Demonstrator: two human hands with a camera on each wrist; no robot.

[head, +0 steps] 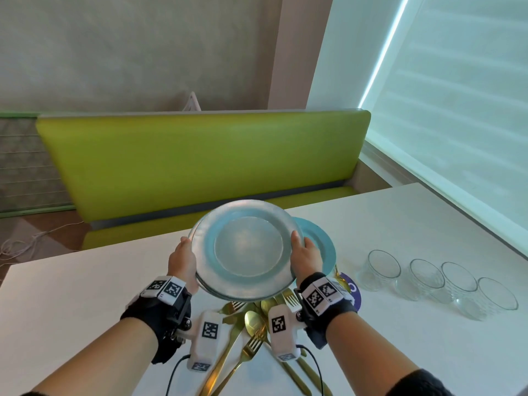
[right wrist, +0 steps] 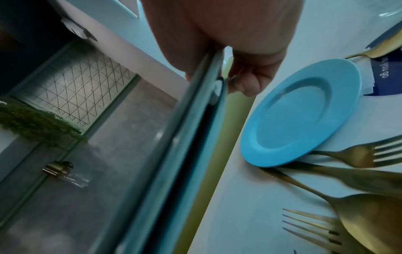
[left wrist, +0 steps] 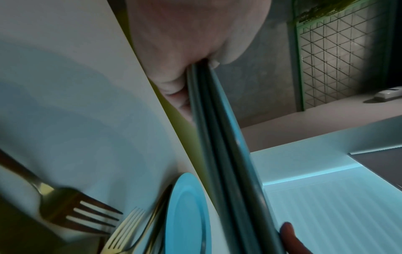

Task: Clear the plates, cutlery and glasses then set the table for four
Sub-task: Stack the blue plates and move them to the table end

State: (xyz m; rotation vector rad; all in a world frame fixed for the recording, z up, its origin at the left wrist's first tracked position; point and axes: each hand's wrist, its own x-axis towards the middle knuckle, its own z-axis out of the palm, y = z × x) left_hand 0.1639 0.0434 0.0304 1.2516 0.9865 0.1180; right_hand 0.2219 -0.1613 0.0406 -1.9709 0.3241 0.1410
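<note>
Both hands hold a small stack of blue plates (head: 248,250) in the air above the white table (head: 400,352), which serves as the landmark here. The left hand (head: 183,262) grips the stack's left rim, thumb on top and fingers curled underneath; the left wrist view shows the rim edges wedged between thumb and fingers (left wrist: 174,96). The right hand (head: 305,257) grips the opposite rim the same way, thumb over the top plate and fingers (right wrist: 250,82) folded under. From the side, the stack shows several rims pressed close together, though the exact count is hard to read. The stack is tilted slightly, its far edge raised, over the table's far edge. One more blue plate (head: 324,244) lies flat on the table just beyond and right of the lifted stack, near the far edge. A heap of gold cutlery (head: 251,324) lies on the table below the stack, between the wrists: forks, spoons and knives crossing one another, some tips touching the lying plate's rim in the right wrist view. A dark blue printed card (head: 353,290) rests on the table just right of the cutlery. Four clear glasses (head: 440,281) stand upright in a row on the table's right part, close together. Behind the table's far edge runs a green bench (head: 200,161).
</note>
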